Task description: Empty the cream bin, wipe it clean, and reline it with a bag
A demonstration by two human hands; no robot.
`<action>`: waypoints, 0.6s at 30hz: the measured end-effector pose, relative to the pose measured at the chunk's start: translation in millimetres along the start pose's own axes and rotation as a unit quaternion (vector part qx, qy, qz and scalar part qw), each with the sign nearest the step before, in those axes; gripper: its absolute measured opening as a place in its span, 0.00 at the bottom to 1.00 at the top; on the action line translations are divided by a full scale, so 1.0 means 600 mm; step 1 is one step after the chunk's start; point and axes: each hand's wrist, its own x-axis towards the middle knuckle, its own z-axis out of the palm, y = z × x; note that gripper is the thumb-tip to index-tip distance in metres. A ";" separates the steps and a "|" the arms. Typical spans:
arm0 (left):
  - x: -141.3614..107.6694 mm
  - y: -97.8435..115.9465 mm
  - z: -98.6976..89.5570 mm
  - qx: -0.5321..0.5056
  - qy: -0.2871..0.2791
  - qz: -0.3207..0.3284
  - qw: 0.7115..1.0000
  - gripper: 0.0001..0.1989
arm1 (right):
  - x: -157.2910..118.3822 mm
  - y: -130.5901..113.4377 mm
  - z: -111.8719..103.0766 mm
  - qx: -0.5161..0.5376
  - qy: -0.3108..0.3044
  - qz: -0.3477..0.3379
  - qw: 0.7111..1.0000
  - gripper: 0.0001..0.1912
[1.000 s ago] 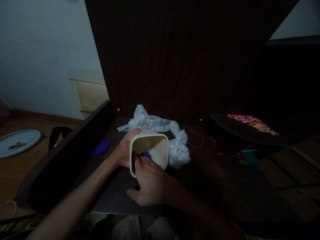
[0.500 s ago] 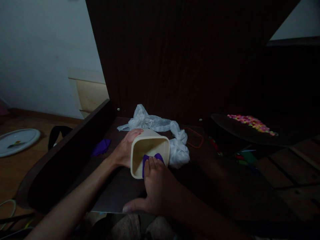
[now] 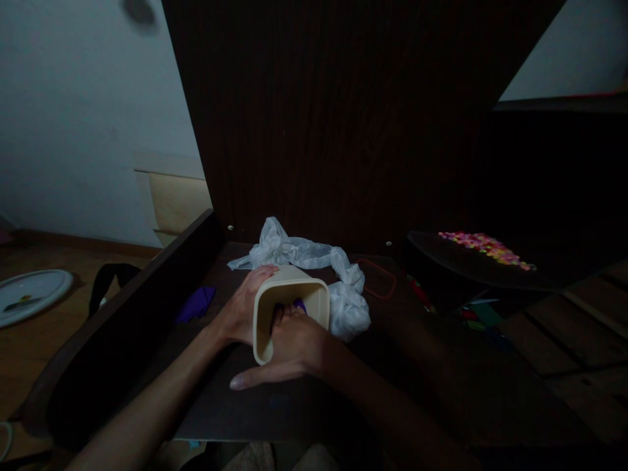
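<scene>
Tub (image 3: 321,302) tipped on its side over surface (image 3: 220,409), long axis near–far, mouth near; left hand (image 3: 244,306) clasps its left side; right hand (image 3: 297,343) nearer purple cloth (image 3: 300,305), which lies inside, just far of its fingers; thumb spread, finger grip unclear.

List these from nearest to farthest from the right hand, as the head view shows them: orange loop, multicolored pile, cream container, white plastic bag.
1. Cream container: the right hand is partly inside it.
2. White plastic bag: right of the container and behind it.
3. Orange loop: farther right, past the bag.
4. Multicolored pile: far right.
</scene>
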 end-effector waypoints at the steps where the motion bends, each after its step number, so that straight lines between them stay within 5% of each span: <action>1: -0.001 0.000 0.000 0.000 -0.002 0.000 1.000 0.62 | 0.004 0.002 -0.001 0.008 -0.004 -0.011 1.000 0.63; 9: -0.007 -0.003 -0.001 0.002 -0.014 -0.021 1.000 0.63 | 0.015 -0.004 -0.017 0.044 -0.094 0.012 0.995 0.74; 18: -0.006 -0.007 0.001 -0.023 0.001 0.003 1.000 0.63 | 0.018 -0.009 -0.008 -0.003 -0.110 0.030 0.993 0.71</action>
